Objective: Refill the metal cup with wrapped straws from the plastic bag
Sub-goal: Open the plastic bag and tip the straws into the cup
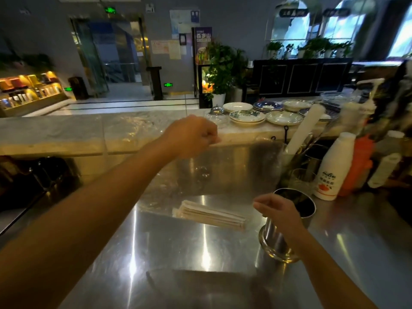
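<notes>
One metal cup (289,221), one plastic bag (223,170), two hands.

The right hand (279,210) at four o'clock hides the near rim of the metal cup (287,228), the clear plastic bag (223,170) is nearly invisible against steel, and both forearms are cut off at the bottom edge.

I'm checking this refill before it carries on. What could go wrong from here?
1. The left hand holds the clear plastic bag up by its top, and the wrapped straws lie bunched at its low end on the steel counter; they might slide out and scatter.
2. The right hand hovers right beside the metal cup, so a careless nudge may tip it.
3. The white bottle stands close behind the cup and could get knocked.
</notes>
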The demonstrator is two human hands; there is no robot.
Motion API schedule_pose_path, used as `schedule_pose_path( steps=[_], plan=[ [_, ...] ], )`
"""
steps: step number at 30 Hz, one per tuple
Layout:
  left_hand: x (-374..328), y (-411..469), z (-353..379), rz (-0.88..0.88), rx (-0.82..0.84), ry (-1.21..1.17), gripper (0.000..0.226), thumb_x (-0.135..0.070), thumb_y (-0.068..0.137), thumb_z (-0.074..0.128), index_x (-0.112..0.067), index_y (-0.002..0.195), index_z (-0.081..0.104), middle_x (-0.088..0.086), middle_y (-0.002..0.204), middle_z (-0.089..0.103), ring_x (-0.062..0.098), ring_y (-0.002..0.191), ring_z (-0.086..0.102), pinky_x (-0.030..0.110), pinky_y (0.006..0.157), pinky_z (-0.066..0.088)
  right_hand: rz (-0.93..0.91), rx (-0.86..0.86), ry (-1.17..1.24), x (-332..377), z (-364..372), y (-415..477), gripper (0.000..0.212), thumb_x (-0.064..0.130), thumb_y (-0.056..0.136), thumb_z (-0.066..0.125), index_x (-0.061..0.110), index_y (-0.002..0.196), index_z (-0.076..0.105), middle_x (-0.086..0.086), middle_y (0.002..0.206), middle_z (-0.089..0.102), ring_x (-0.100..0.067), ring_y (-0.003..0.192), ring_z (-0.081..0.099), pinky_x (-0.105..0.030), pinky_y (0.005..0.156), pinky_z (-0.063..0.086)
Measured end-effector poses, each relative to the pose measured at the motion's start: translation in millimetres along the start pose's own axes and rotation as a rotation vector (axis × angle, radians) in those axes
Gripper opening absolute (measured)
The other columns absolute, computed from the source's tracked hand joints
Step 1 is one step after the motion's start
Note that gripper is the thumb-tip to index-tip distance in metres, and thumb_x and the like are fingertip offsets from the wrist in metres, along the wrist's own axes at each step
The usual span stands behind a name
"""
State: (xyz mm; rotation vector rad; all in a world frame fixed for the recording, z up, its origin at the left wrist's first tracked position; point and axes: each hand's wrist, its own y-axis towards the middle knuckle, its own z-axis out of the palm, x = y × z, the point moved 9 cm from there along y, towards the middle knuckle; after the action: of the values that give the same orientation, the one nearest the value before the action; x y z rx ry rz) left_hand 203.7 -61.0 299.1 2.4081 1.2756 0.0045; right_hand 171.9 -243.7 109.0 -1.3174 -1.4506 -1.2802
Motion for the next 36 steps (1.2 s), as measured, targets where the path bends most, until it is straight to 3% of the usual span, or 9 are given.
schedule_pose_path(
  steps=[4, 8, 14, 19, 25, 29, 32, 36],
  plan=[
    [-23, 24, -31, 0.052, -0.068, 0.011, 0.020, -0.030, 0.091, 0.052, -0.016, 0.079, 0.061, 0.004, 0.073, 0.063, 0.016, 0.066, 0.057, 0.036, 0.070, 0.050, -0.067, -0.038, 0.022, 17, -17, -3, 0.008, 0.006, 0.080, 0.064, 0.013, 0.084, 0.066, -0.006, 0.081, 0.066, -0.006, 0.072, 0.062, -0.010, 0.063, 0.050],
    [-43, 47, -52, 0.099, -0.113, 0.012, 0.024, -0.030, 0.090, 0.053, -0.010, 0.084, 0.065, 0.009, 0.076, 0.066, 0.024, 0.071, 0.061, 0.041, 0.072, 0.052, -0.097, -0.089, 0.047, 27, -38, -6, 0.010, 0.007, 0.079, 0.065, 0.012, 0.088, 0.067, -0.004, 0.083, 0.068, -0.001, 0.071, 0.063, -0.009, 0.062, 0.049],
    [-77, 73, -63, 0.204, -0.158, -0.057, 0.019, -0.027, 0.090, 0.055, -0.012, 0.081, 0.065, -0.004, 0.068, 0.059, 0.018, 0.068, 0.060, 0.030, 0.064, 0.047, -0.089, -0.228, 0.177, 30, -79, -16, 0.013, 0.006, 0.077, 0.065, 0.018, 0.079, 0.070, 0.002, 0.077, 0.073, -0.009, 0.071, 0.067, -0.016, 0.059, 0.053],
    [-107, 90, -59, 0.268, -0.162, -0.123, 0.019, -0.026, 0.090, 0.056, -0.014, 0.077, 0.065, -0.005, 0.066, 0.061, 0.019, 0.065, 0.062, 0.038, 0.067, 0.054, -0.119, -0.395, 0.175, 39, -119, -37, 0.009, 0.001, 0.078, 0.063, 0.008, 0.079, 0.069, -0.002, 0.078, 0.070, -0.010, 0.076, 0.066, -0.022, 0.066, 0.054],
    [-154, 106, -50, 0.369, -0.204, -0.208, 0.021, -0.029, 0.089, 0.057, -0.010, 0.082, 0.065, -0.013, 0.062, 0.054, 0.005, 0.057, 0.053, 0.021, 0.054, 0.041, -0.099, -0.560, 0.146, 45, -170, -71, 0.009, 0.003, 0.080, 0.062, 0.004, 0.085, 0.069, -0.012, 0.085, 0.070, -0.021, 0.079, 0.066, -0.031, 0.070, 0.057],
    [-187, 115, -39, 0.430, -0.187, -0.273, 0.021, -0.029, 0.089, 0.057, -0.010, 0.084, 0.066, -0.009, 0.064, 0.057, 0.007, 0.059, 0.054, 0.026, 0.060, 0.045, -0.127, -0.647, 0.106, 50, -201, -98, 0.010, 0.002, 0.080, 0.061, 0.003, 0.085, 0.069, -0.011, 0.081, 0.069, -0.011, 0.071, 0.067, -0.019, 0.064, 0.055],
    [-212, 120, -28, 0.479, -0.153, -0.327, 0.021, -0.029, 0.089, 0.057, -0.010, 0.085, 0.065, -0.010, 0.064, 0.056, 0.007, 0.059, 0.056, 0.032, 0.065, 0.050, -0.120, -0.701, 0.066, 48, -222, -120, 0.011, 0.003, 0.081, 0.060, 0.002, 0.089, 0.068, -0.013, 0.083, 0.069, -0.013, 0.074, 0.066, -0.019, 0.065, 0.055],
    [-241, 124, -19, 0.550, -0.148, -0.378, 0.022, -0.028, 0.089, 0.057, -0.008, 0.087, 0.067, -0.006, 0.067, 0.057, -0.001, 0.059, 0.052, 0.016, 0.058, 0.042, -0.123, -0.817, 0.036, 51, -251, -150, 0.011, 0.003, 0.081, 0.062, 0.010, 0.082, 0.070, -0.008, 0.078, 0.069, -0.012, 0.071, 0.066, -0.021, 0.064, 0.056]
  ],
)
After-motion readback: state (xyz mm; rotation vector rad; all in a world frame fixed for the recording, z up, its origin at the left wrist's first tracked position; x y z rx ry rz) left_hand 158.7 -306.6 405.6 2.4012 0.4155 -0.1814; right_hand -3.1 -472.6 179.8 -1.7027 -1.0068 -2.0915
